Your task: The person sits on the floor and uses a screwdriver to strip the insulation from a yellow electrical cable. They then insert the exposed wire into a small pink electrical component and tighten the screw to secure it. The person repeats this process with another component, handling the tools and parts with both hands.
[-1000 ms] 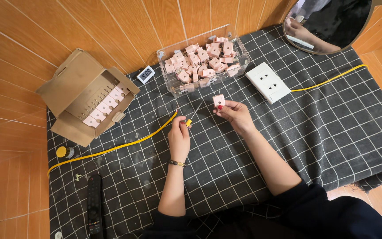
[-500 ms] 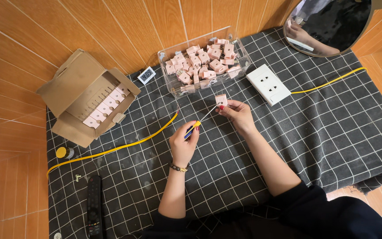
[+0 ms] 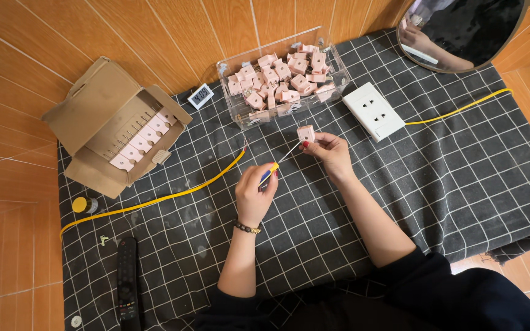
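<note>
- Pink plastic is the stuff in hand: in the head view the right hand is closed on a small pink socket block, pinched at the fingertips just above the checked cloth, slightly right of centre.
- The left hand is curled tight round a yellow-and-blue screwdriver; its thin shaft slants up and right, with the tip at or very near the block.
- Far of both hands stands a clear plastic bin heaped with more pink blocks.
- Right of the bin lies a white wall socket plate, with a yellow cable running off to the right.
- A second yellow cable runs from near the left hand off to the left edge of the cloth.
- Far left, an open cardboard box holds a row of pale pink pieces.
- A small digital clock sits between box and bin.
- Near left lie a black remote and a yellow-capped jar.
- A round mirror leans at the far right.
</note>
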